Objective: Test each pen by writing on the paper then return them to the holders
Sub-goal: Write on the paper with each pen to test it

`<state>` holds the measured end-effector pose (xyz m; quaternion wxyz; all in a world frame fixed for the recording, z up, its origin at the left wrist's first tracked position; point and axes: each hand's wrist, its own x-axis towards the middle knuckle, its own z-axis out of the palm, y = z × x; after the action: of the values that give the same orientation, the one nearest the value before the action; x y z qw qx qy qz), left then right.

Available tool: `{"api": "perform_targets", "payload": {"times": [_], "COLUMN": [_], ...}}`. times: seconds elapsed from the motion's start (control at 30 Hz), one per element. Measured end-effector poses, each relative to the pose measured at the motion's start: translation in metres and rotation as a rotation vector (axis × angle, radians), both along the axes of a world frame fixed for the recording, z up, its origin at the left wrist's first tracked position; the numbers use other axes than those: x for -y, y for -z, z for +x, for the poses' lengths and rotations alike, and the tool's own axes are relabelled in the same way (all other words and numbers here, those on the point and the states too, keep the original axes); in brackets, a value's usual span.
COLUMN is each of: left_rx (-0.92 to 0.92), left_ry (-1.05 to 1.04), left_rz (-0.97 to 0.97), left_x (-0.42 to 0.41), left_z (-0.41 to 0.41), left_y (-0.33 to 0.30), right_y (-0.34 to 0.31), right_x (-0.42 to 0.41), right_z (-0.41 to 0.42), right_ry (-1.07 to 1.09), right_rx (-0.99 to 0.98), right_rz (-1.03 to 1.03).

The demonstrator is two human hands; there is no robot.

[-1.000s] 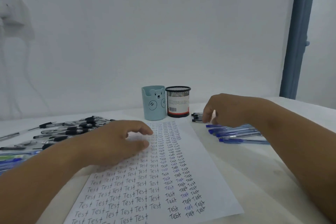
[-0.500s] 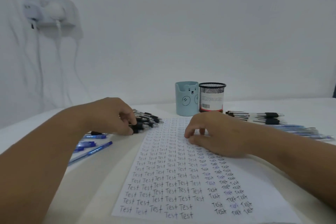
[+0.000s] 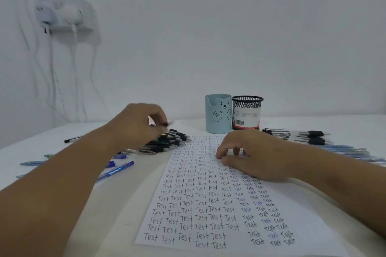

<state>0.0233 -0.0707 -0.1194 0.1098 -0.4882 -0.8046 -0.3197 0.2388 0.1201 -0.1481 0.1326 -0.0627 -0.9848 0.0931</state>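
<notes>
A pen (image 3: 160, 124) is pinched in the left hand (image 3: 139, 125), lifted just above the pile of black pens (image 3: 169, 142) beside the paper (image 3: 208, 204), likely so it can be tried next. The paper is pressed flat by the right hand (image 3: 253, 154), fingers curled and holding nothing, so it cannot slide. The bear pen holder (image 3: 218, 113) and mesh pen holder (image 3: 247, 112) are kept at the far end.
</notes>
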Motion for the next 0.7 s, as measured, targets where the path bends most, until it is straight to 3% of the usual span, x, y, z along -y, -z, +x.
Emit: {"api": "perform_targets", "payload": {"times": [0.1, 0.17, 0.27, 0.33, 0.43, 0.53, 0.63, 0.7], "left_rx": [0.111, 0.353, 0.825, 1.065, 1.259, 1.238, 0.972, 0.824], "left_ry": [0.029, 0.075, 0.226, 0.336, 0.406, 0.408, 0.319, 0.274], "left_rz": [0.407, 0.685, 0.879, 0.9, 0.834, 0.683, 0.462, 0.364], "left_x": [-0.004, -0.011, -0.021, -0.026, -0.033, -0.035, -0.033, -0.032], "left_z": [0.008, 0.017, 0.031, 0.036, 0.044, 0.051, 0.053, 0.055], "left_y": [-0.01, -0.013, -0.011, -0.006, 0.003, 0.009, 0.014, 0.017], "right_y": [0.0, 0.0, 0.0, 0.001, -0.003, -0.01, -0.019, -0.021], "right_x": [-0.001, -0.001, -0.004, -0.003, 0.0, 0.001, -0.004, -0.008], "right_z": [0.0, 0.001, 0.003, 0.001, -0.002, -0.002, 0.001, 0.004], "right_ry": [0.005, 0.009, 0.044, 0.084, 0.047, -0.017, -0.044, -0.085], "right_rx": [0.011, 0.025, -0.02, -0.127, -0.294, -0.402, -0.496, -0.447], "right_rz": [0.006, 0.007, -0.074, -0.31, -0.958, -1.278, -1.51, -1.635]}}
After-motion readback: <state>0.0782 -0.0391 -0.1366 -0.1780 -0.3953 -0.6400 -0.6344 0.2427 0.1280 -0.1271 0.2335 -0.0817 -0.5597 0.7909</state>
